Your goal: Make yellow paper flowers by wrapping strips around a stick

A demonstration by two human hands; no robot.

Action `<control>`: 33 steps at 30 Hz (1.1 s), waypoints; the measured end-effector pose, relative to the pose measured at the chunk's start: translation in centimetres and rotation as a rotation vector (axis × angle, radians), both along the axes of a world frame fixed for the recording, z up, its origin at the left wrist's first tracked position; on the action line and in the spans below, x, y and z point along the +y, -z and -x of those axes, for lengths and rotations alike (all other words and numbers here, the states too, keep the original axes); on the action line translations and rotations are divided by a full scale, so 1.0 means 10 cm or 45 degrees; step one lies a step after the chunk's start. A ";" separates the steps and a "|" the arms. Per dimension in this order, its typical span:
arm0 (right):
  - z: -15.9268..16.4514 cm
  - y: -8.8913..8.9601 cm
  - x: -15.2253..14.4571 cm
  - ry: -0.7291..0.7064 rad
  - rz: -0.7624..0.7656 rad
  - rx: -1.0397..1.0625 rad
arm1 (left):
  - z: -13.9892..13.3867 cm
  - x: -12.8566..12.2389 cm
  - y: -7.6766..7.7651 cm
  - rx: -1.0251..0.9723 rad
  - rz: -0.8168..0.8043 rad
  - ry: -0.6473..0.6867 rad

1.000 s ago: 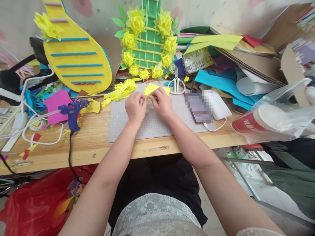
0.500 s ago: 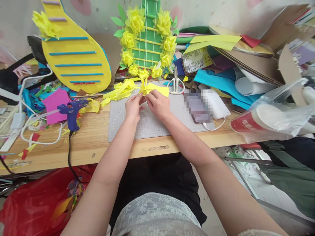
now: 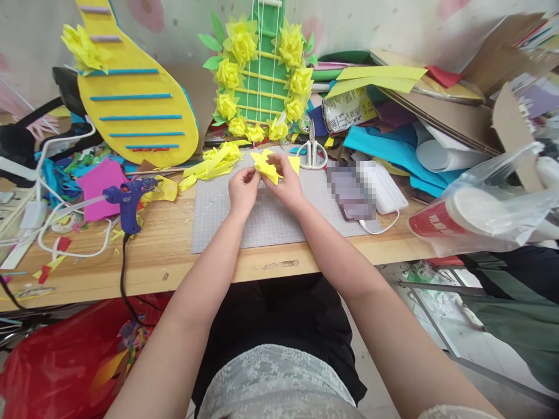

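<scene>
Head view: both bare hands are meeting over the far part of the grey cutting mat (image 3: 271,221).
Yellow paper piece (image 3: 265,167): sitting between the two hands, its pointed, petal-like corners fanning out.
Long axis: slanting from far left to near right, running across the fingertips.
Tips: some are pointing toward the wall, one is pointing back toward the person, beside the right thumb.
Left hand (image 3: 243,189): its fingertips are pinching the paper's near-left edge; the other fingers are curling in.
Right hand (image 3: 286,181): its fingers are curving around the right side, holding the paper; whether the tips are pressing together, I cannot tell.
Flat yellow sheet (image 3: 296,163): lying beyond the right hand, partly hidden by it.
Scissors (image 3: 312,152): resting just right of the sheet, blades pointing toward the wall.
Yellow strips (image 3: 213,163): lying heaped beyond the left hand, stretching toward the near left.
Glue gun (image 3: 130,203): standing well apart, at left.
</scene>
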State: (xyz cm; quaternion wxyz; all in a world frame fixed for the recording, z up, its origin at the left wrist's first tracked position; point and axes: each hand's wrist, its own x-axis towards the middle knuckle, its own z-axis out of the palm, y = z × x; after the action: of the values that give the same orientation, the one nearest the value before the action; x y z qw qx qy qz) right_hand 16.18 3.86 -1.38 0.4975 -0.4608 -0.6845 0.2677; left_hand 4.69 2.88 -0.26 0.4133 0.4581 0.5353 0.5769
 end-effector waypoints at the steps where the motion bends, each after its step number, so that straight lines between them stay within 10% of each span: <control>1: 0.01 -0.01 -0.01 0.011 -0.015 0.016 | 0.00 0.00 0.00 -0.019 0.019 -0.005; 13: 0.04 0.01 0.01 0.068 -0.059 0.167 | -0.07 -0.02 -0.11 -0.288 0.152 -0.077; 33: 0.11 -0.17 -0.13 -0.144 0.747 0.586 | -0.01 0.04 -0.13 -0.675 0.295 -0.091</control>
State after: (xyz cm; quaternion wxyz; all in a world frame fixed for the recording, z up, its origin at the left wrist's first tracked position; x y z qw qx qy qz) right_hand 15.05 2.53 0.32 0.4694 -0.4730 -0.4735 0.5760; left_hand 4.84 3.26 1.02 0.5676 0.2218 0.4867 0.6259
